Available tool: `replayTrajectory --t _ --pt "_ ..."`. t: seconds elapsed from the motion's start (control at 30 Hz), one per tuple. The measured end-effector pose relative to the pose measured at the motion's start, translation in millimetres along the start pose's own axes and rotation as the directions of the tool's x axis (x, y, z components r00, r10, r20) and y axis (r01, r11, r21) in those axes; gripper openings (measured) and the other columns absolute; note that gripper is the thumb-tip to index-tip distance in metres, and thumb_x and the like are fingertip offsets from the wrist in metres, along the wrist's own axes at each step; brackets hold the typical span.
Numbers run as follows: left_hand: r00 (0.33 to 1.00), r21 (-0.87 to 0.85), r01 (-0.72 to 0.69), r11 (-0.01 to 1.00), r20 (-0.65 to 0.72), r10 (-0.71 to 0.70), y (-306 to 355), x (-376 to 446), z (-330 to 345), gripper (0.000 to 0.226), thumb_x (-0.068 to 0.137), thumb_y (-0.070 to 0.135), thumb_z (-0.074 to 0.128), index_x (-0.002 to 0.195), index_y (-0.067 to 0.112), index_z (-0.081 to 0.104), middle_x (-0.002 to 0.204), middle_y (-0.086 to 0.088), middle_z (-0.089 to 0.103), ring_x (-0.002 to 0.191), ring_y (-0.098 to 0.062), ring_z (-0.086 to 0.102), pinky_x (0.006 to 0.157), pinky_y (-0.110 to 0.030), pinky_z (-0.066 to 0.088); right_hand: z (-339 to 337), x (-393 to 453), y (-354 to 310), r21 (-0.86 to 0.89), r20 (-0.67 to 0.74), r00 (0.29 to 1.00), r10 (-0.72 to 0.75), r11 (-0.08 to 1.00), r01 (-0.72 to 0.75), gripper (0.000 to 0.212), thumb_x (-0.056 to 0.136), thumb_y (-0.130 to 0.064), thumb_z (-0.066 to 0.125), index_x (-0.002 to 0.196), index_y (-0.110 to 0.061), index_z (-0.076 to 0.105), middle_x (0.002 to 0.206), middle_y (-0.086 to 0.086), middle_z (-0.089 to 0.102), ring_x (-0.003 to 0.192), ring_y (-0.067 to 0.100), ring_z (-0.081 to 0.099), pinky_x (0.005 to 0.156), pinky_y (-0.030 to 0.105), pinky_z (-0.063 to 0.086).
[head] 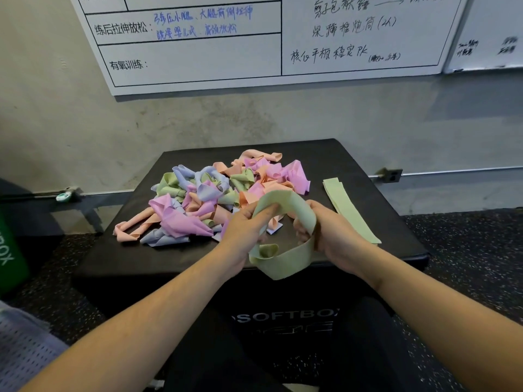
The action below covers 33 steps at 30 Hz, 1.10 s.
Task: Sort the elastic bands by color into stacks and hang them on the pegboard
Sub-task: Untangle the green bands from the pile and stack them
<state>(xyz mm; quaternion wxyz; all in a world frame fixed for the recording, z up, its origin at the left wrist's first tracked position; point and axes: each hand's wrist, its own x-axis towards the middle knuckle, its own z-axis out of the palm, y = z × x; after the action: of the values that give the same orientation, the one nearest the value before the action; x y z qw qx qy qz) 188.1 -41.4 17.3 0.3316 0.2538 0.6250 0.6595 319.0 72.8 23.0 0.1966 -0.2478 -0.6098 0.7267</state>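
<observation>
Green elastic band (pixel 285 230) gripped by L hand (pixel 249 222) & R hand (pixel 331 236), just beside mixed band pile (pixel 215 193) on black soft box (pixel 175 258).

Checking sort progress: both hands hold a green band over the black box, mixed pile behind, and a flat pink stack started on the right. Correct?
Not quite. The flat stack on the right of the black box is green, not pink, as the head view shows. The rest holds: the left hand and right hand both hold a green band, with the mixed pile behind.
</observation>
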Motion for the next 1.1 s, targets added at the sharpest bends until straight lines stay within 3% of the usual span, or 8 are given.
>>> replayTrajectory --t 0.2,0.33,0.47,0.57,0.73,0.83,0.93,1.1 --pt "0.997 -0.031 0.029 0.999 -0.067 -0.031 5.2 -1.1 0.0 0.015 0.089 0.043 0.074 0.097 0.031 0.08 0.079 0.005 0.068 0.078 -0.02 0.053 0.071 -0.035 0.044 -2.9 -11.3 -6.1 -0.003 0.102 0.995 -0.005 1.0 0.005 0.03 0.09 -0.052 0.053 0.081 -0.024 0.061 0.071 -0.003 0.048 0.056 0.01 0.042 0.054 0.024 0.033" --pt "0.996 -0.047 -0.005 0.999 -0.086 0.001 4.8 -2.3 1.0 0.014 0.093 0.038 0.071 0.101 0.029 0.078 0.081 0.002 0.072 0.075 -0.017 0.061 0.071 -0.033 0.051 -4.1 -9.3 0.1 -0.118 0.031 0.995 -0.09 0.989 0.093 0.019 0.097 -0.029 0.064 0.08 -0.021 0.063 0.067 -0.002 0.055 0.058 0.013 0.047 0.054 0.024 0.037" --pt "0.998 -0.027 -0.016 1.0 -0.057 0.014 0.3 -2.4 -1.0 0.014 0.098 0.033 0.063 0.103 0.024 0.073 0.06 0.002 0.045 0.05 -0.011 0.033 0.05 -0.026 0.027 -5.7 -8.2 -2.5 -0.036 0.016 0.996 -0.083 0.996 0.083 0.027 0.1 -0.034 0.058 0.097 -0.015 0.078 0.097 0.005 0.076 0.086 0.019 0.066 0.081 0.031 0.05" --pt "0.998 0.006 -0.057 0.998 -0.015 0.057 -0.5 -5.6 -0.7 0.012 0.1 0.027 0.06 0.1 0.024 0.072 0.064 0.003 0.049 0.054 -0.01 0.04 0.047 -0.023 0.031 -10.4 -2.3 -3.4 -0.019 -0.052 0.994 -0.099 0.995 0.098 0.027 0.099 -0.027 0.061 0.114 -0.009 0.075 0.115 0.013 0.074 0.101 0.024 0.066 0.098 0.04 0.049" --pt "0.995 0.082 -0.092 0.992 -0.02 0.094 0.3 -8.5 3.3 0.016 0.1 0.03 0.062 0.093 0.037 0.074 0.091 0.007 0.069 0.086 -0.013 0.061 0.068 -0.026 0.05 -15.4 -2.4 -4.4 0.181 -0.01 1.0 -0.03 0.983 0.031 0.033 0.098 -0.017 0.058 0.127 -0.003 0.066 0.105 0.015 0.066 0.093 0.029 0.06 0.079 0.034 0.05" --pt "0.996 0.041 -0.088 0.995 -0.004 0.088 1.3 -11.6 9.7 0.015 0.101 0.026 0.062 0.094 0.034 0.073 0.091 0.011 0.073 0.082 -0.003 0.065 0.068 -0.017 0.052 -12.1 -3.8 -5.5 0.225 0.027 1.0 -0.01 0.974 0.004 0.031 0.099 -0.016 0.054 0.124 -0.007 0.068 0.093 0.012 0.066 0.073 0.02 0.061 0.067 0.03 0.051" --pt "0.994 0.062 -0.114 0.992 0.009 0.113 -4.4 -8.9 14.0 0.015 0.102 0.026 0.06 0.099 0.032 0.074 0.096 0.012 0.073 0.094 -0.009 0.063 0.081 -0.023 0.051 -5.9 0.1 -5.4 0.131 -0.039 0.999 0.006 0.991 -0.001 0.018 0.101 -0.018 0.055 0.112 -0.013 0.069 0.092 0.01 0.07 0.071 0.018 0.065 0.068 0.031 0.053" --pt "0.993 0.009 -0.095 0.995 0.074 0.094 0.0 -15.7 24.5 0.022 0.106 0.031 0.049 0.1 0.028 0.07 0.101 0.007 0.071 0.094 -0.009 0.064 0.074 -0.019 0.051 0.4 6.3 -2.9 0.047 -0.149 0.989 -0.008 0.999 0.015 0.01 0.103 -0.02 0.054 0.1 -0.019 0.064 0.094 0.006 0.072 0.082 0.021 0.068 0.073 0.035 0.056"
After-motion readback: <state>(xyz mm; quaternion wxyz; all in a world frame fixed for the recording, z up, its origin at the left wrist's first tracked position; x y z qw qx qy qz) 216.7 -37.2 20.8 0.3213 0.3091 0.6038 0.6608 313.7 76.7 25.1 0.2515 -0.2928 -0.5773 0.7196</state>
